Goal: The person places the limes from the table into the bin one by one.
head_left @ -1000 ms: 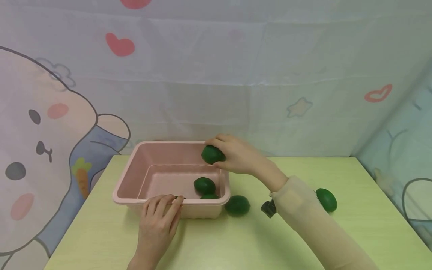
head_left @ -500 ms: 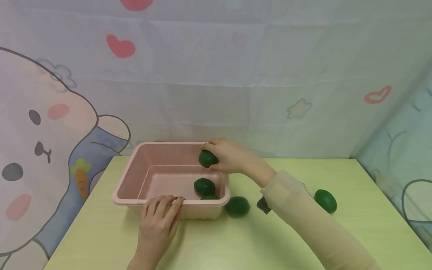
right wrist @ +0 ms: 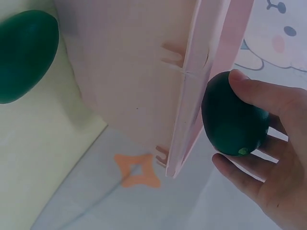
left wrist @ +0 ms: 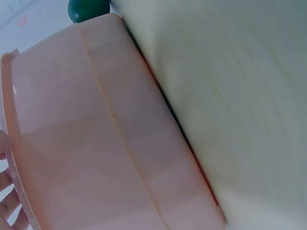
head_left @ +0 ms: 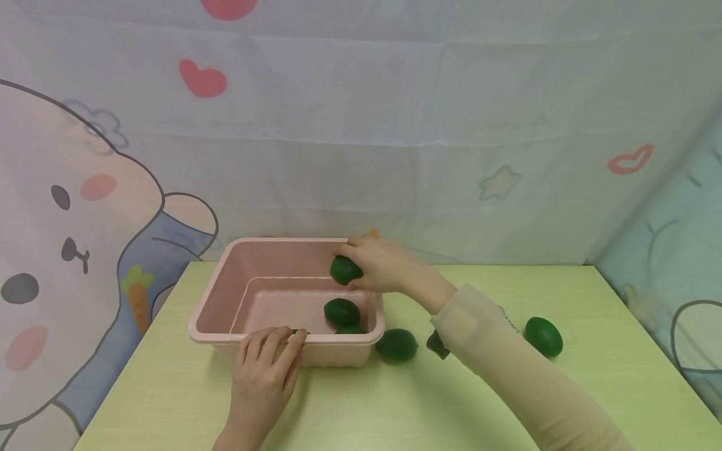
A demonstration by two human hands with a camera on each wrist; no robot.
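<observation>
My right hand (head_left: 383, 266) grips a green lime (head_left: 345, 270) just inside the back right part of a pink plastic basin (head_left: 293, 241). In the right wrist view, the thumb lies on top of this lime (right wrist: 232, 115), with fingers behind and below, right beside the basin's rim. My left hand (head_left: 264, 369) holds the basin's front rim, fingers hooked over it. Inside the basin, a lime (head_left: 341, 312) lies at the right, and another lime (head_left: 351, 329) is partly hidden by the front wall. A sliver of green shows behind the left fingertips.
Outside the basin's front right corner lies a lime (head_left: 397, 345). Another lime (head_left: 544, 337) sits farther right on the yellow-green table (head_left: 361, 413), behind the right sleeve (head_left: 507, 357). A printed cloth (head_left: 350, 125) hangs behind the table.
The right hand has moved left and slightly down with its lime, farther over the basin. The left hand and the other limes have stayed in place.
</observation>
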